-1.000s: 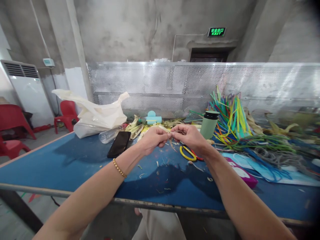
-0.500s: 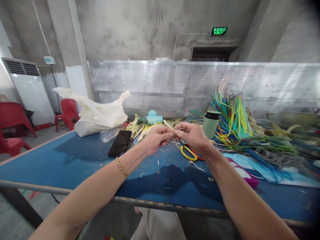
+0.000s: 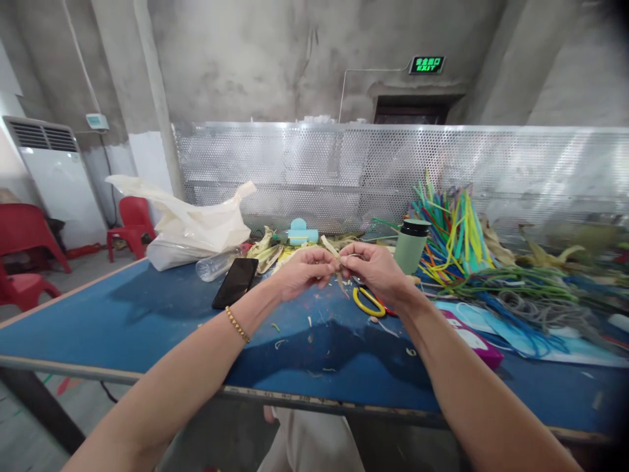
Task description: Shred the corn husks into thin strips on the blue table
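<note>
My left hand [image 3: 305, 272] and my right hand [image 3: 376, 267] meet fingertip to fingertip above the middle of the blue table. Between them they pinch a narrow, pale strip of dried corn husk [image 3: 328, 244], whose upper end sticks up from the fingers. A thinner piece hangs below the fingertips; the gripped part is mostly hidden. Under my right hand lie scissors with a yellow and red handle [image 3: 368, 303], their blades partly covered. Loose corn husks [image 3: 265, 250] lie behind my left hand.
Left of my hands are a black phone [image 3: 236, 283], a clear plastic bottle [image 3: 215, 265] and a white bag [image 3: 199, 229]. At right stand a green tumbler [image 3: 411, 250], a bundle of coloured strips [image 3: 464, 233], tangled cords [image 3: 515, 283] and a purple box [image 3: 479, 344]. Scraps litter the table [image 3: 162, 328].
Both hands stay together on the husk strip, with only small finger shifts. My right hand sits slightly lower and further left, while the whole view has moved a little.
</note>
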Available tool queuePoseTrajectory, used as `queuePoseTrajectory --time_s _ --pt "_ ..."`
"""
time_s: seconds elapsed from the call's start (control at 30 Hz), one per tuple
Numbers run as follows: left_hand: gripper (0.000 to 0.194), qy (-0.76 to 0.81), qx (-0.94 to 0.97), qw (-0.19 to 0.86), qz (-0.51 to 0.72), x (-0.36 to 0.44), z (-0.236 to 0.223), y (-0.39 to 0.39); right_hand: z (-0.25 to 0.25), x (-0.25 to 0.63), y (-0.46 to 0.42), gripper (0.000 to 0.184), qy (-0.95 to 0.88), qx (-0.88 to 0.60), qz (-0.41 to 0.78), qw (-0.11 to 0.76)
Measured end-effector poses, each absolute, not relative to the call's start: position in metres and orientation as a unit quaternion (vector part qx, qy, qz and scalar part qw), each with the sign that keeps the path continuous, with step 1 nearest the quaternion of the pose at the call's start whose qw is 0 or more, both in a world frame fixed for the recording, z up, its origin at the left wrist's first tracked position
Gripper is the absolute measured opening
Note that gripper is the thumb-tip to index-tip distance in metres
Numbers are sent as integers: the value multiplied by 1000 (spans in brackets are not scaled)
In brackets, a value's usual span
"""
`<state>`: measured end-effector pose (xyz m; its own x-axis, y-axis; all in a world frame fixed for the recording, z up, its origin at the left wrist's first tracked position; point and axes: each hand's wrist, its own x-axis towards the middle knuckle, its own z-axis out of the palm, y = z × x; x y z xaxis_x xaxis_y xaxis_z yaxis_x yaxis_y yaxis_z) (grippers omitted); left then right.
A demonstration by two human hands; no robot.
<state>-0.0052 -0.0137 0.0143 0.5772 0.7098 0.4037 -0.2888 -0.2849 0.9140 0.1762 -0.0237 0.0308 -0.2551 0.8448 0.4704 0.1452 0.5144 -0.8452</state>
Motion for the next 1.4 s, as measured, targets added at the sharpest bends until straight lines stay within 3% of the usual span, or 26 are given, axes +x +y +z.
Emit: queuePoseTrajectory --time_s 0.27,0.5,0.77,1.4 --pt "21 266 738 427 450 -2 11 -11 33 172 -26 17 -720 -388 313 483" --pt "11 262 737 438 443 -4 13 -12 36 172 -31 19 -713 -381 323 492" --pt "28 263 735 418 464 -4 12 -12 36 171 -30 21 -719 -378 313 493" --pt "31 186 655 524 511 2 8 -11 38 179 -28 32 -761 -345 283 471"
